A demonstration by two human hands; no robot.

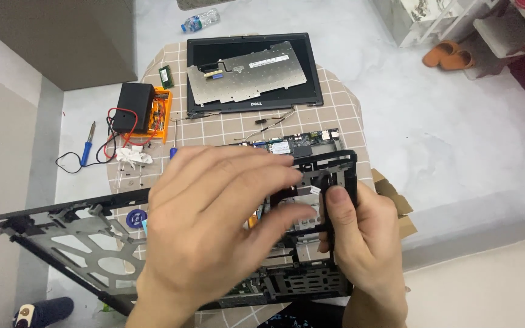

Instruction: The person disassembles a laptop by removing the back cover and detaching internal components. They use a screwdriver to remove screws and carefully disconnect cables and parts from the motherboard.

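My left hand (214,225) spreads over the middle of a black laptop frame (62,234), its fingers resting on the frame's upper part. Gripping the frame's right edge, my right hand (363,237) has its thumb on a black bar. The frame is lifted and tilted above the table, its grey metal underside showing at the left. Behind it lies the laptop base with a green circuit board (302,141).
A laptop screen panel (251,74) lies at the table's far side with a detached keyboard (247,71) face down on it. A black box with wires on an orange holder (141,112), a blue screwdriver (87,146) and a water bottle (200,19) lie left and far.
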